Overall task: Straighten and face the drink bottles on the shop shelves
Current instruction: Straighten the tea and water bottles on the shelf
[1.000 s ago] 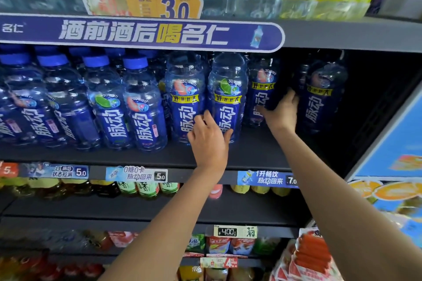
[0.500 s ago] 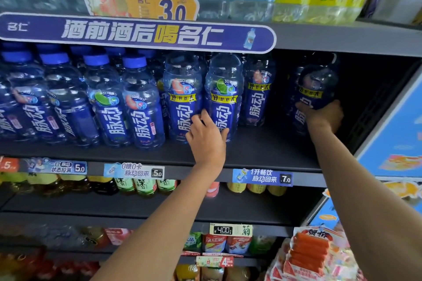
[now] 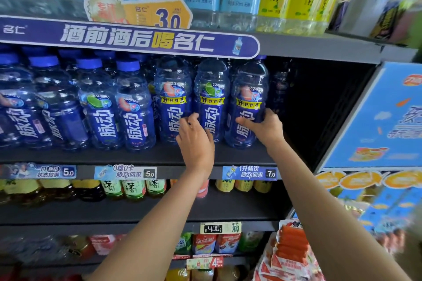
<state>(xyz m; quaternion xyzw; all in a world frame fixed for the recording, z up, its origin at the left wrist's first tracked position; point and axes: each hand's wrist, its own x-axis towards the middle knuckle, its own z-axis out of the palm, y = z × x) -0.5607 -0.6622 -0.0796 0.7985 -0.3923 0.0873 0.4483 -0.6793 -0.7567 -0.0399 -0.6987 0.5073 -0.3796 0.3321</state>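
Your right hand (image 3: 265,129) grips the rightmost large blue plastic bottle (image 3: 247,102); your left hand (image 3: 196,141), fingers relaxed, touches the neighbouring blue bottle (image 3: 211,100).

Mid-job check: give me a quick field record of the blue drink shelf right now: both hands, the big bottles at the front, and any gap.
left hand: fingers rest against the lower fronts of two large blue bottles, the left one and the middle one
right hand: grips the rightmost large bottle low on its label
labels: all three large bottles face forward, upright
small bottles: row to the left, some labels turned
gap: dark space on the shelf right of the gripped bottle
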